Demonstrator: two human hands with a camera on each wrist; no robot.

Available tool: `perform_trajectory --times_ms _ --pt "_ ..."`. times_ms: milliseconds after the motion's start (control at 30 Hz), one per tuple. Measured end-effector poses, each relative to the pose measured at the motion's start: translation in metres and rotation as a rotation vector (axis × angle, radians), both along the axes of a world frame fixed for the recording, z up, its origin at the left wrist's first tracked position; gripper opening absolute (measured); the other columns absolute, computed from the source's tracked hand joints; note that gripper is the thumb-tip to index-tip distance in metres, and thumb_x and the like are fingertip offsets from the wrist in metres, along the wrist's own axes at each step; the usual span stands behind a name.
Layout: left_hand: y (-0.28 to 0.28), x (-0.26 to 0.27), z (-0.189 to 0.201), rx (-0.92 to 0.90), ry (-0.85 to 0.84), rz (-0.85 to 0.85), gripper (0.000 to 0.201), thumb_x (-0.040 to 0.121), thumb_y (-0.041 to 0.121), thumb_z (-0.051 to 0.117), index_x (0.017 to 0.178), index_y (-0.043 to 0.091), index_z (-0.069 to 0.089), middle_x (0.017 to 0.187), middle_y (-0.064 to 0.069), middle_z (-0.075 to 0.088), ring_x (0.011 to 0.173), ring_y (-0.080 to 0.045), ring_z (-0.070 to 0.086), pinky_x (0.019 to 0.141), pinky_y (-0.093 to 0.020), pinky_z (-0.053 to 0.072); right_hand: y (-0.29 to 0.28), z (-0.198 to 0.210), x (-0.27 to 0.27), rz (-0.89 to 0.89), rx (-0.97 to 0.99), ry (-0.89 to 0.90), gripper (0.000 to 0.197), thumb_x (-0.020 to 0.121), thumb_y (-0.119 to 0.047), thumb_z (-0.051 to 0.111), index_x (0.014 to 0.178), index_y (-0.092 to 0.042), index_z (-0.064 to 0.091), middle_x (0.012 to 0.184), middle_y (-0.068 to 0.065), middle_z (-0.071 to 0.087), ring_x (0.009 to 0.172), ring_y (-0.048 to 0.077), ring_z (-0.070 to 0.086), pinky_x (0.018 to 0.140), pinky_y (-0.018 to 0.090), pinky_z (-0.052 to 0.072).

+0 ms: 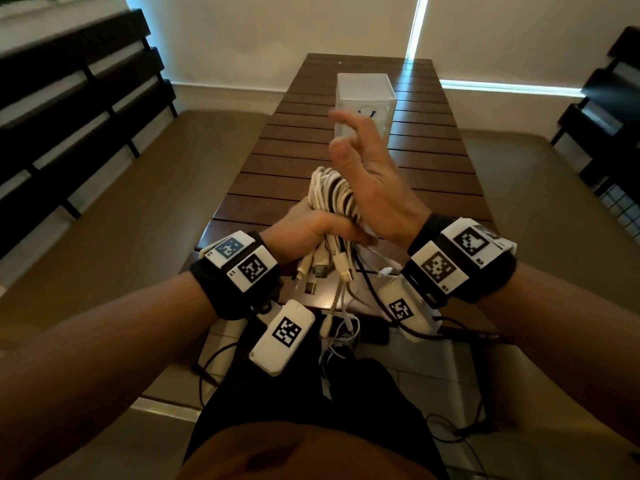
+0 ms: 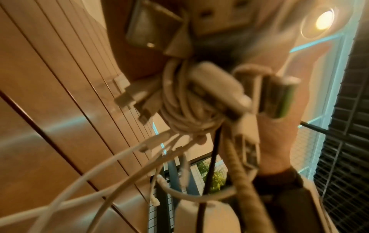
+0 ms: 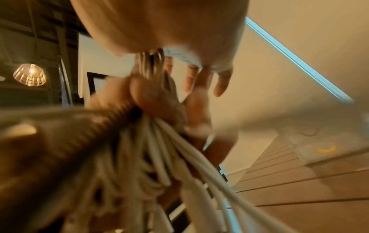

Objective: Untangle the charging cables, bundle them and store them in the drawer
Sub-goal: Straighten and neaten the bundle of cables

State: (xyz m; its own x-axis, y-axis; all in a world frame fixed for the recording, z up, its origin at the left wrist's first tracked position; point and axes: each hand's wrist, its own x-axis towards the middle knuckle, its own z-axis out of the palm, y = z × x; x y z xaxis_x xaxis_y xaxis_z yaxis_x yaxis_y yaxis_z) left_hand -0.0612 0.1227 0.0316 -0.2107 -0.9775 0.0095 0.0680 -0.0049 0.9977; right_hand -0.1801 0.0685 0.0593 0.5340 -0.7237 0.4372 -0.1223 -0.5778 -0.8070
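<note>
While gripping the coiled cables [image 1: 334,199] in the left hand [image 1: 304,225], just short of the clear drawer box [image 1: 367,98]; holding the right hand [image 1: 370,174] loosely spread, empty; bundling nearly done, loose plug ends [image 1: 320,271] dangling; storing still ahead.

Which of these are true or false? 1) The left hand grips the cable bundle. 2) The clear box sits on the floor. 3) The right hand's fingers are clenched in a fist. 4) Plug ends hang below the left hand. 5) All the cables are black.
1) True: the left hand holds the cable bundle in its grip.
2) False: the clear box stands on the slatted table.
3) False: the right hand has loosely spread fingers.
4) True: the plug ends dangle below.
5) False: most are white.
</note>
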Motion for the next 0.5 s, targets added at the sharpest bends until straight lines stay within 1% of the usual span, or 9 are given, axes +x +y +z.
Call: perform_trajectory --times_ms 67,100,167,233,267,333,400,433,500 --pt "-0.003 0.012 -0.005 0.100 0.094 0.128 0.030 0.066 0.002 0.066 0.095 -0.004 0.060 0.079 -0.017 0.064 0.065 -0.025 0.065 0.060 -0.033 0.056 0.000 0.000 -0.010 -0.013 0.089 0.087 0.077 0.077 -0.067 0.054 0.141 -0.035 0.027 0.128 0.004 0.041 0.116 0.011 0.046 0.093 0.031 0.046" --pt "-0.005 0.021 -0.007 0.151 0.133 0.200 0.032 0.065 0.006 0.067 0.094 -0.004 0.060 0.075 -0.018 0.060 0.058 -0.024 0.062 0.054 -0.032 0.054 0.003 -0.002 -0.015 -0.005 0.111 0.143 0.083 0.073 -0.062 0.066 0.142 -0.036 0.026 0.133 0.003 0.038 0.119 0.011 0.045 0.093 0.031 0.047" --pt "-0.009 0.035 -0.010 0.235 0.167 0.293 0.040 0.061 0.015 0.072 0.095 -0.005 0.062 0.076 -0.019 0.059 0.059 -0.025 0.059 0.055 -0.031 0.052 0.009 -0.013 -0.022 0.013 0.148 0.225 0.086 0.067 -0.047 0.082 0.135 -0.032 0.032 0.124 0.001 0.046 0.108 0.010 0.054 0.089 0.033 0.052" --pt "-0.012 0.044 -0.009 0.277 0.183 0.325 0.043 0.061 0.021 0.076 0.095 -0.003 0.065 0.084 -0.020 0.060 0.067 -0.027 0.060 0.063 -0.033 0.053 0.014 -0.027 -0.024 0.004 0.185 0.217 0.070 0.067 -0.036 0.085 0.121 -0.029 0.041 0.105 -0.001 0.059 0.093 0.010 0.062 0.082 0.033 0.055" --pt "-0.012 0.046 -0.007 0.285 0.190 0.329 0.040 0.064 0.021 0.075 0.095 -0.002 0.066 0.086 -0.020 0.061 0.070 -0.028 0.061 0.065 -0.034 0.053 0.016 -0.033 -0.024 0.003 0.180 0.211 0.059 0.070 -0.033 0.084 0.114 -0.028 0.046 0.097 -0.003 0.063 0.088 0.008 0.063 0.079 0.028 0.055" --pt "-0.011 0.049 -0.004 0.314 0.228 0.305 0.026 0.071 0.017 0.070 0.091 0.001 0.066 0.086 -0.014 0.063 0.073 -0.026 0.061 0.066 -0.034 0.055 0.018 -0.040 -0.021 -0.001 0.083 0.237 0.029 0.078 -0.026 0.078 0.100 -0.023 0.059 0.088 -0.008 0.066 0.079 0.000 0.062 0.070 0.016 0.048" --pt "-0.010 0.051 -0.001 0.347 0.280 0.270 0.016 0.074 0.013 0.066 0.088 0.005 0.065 0.085 -0.008 0.066 0.071 -0.021 0.063 0.062 -0.031 0.056 0.017 -0.041 -0.017 0.004 0.013 0.264 0.006 0.085 -0.019 0.071 0.090 -0.017 0.068 0.081 -0.011 0.065 0.070 -0.005 0.058 0.065 0.010 0.040" --pt "-0.010 0.052 -0.001 0.356 0.296 0.262 0.015 0.074 0.013 0.065 0.087 0.006 0.065 0.084 -0.007 0.066 0.068 -0.019 0.063 0.059 -0.029 0.056 0.015 -0.040 -0.016 0.014 -0.005 0.278 0.002 0.087 -0.017 0.069 0.088 -0.015 0.069 0.080 -0.011 0.063 0.069 -0.005 0.057 0.065 0.010 0.040" --pt "-0.009 0.055 -0.001 0.356 0.291 0.250 0.015 0.070 0.014 0.066 0.084 0.007 0.065 0.081 -0.008 0.063 0.064 -0.019 0.063 0.057 -0.028 0.055 0.009 -0.038 -0.017 0.034 -0.018 0.350 0.005 0.089 -0.018 0.066 0.086 -0.015 0.068 0.084 -0.008 0.061 0.075 0.000 0.056 0.072 0.013 0.040"
